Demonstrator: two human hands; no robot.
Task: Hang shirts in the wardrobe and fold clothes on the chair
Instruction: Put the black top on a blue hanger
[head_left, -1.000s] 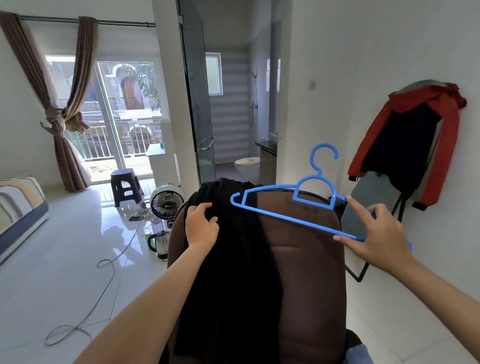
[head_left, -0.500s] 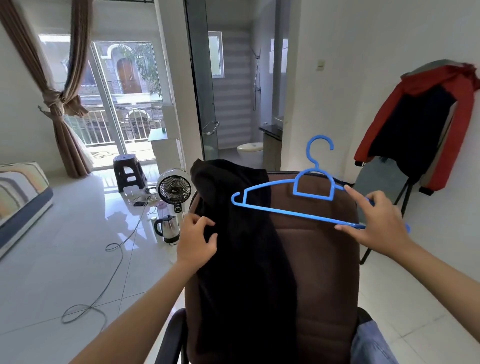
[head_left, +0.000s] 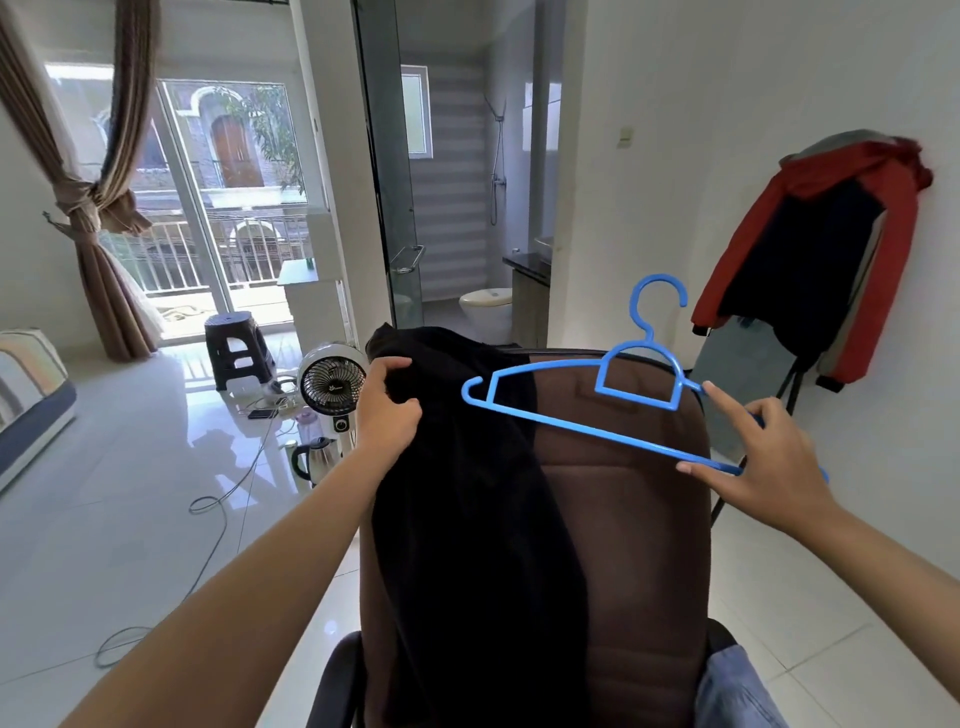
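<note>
Bright daylight enters through balcony glass door (head_left: 218, 208), panes blown out near white. Glossy floor tiles (head_left: 156, 467) in front of door carry strong glare and mirror-like reflections. Away from door, black garment (head_left: 467, 493) on chair reads as flat dark mass, folds barely visible. Wide-angle distortion bends curtain (head_left: 104, 208) beside door. Focus sharp, slight softness at edges.

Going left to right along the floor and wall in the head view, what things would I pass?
Striped bed → dark stool → small fan → black garment on the brown chair → blue hanger → red jacket.
</note>
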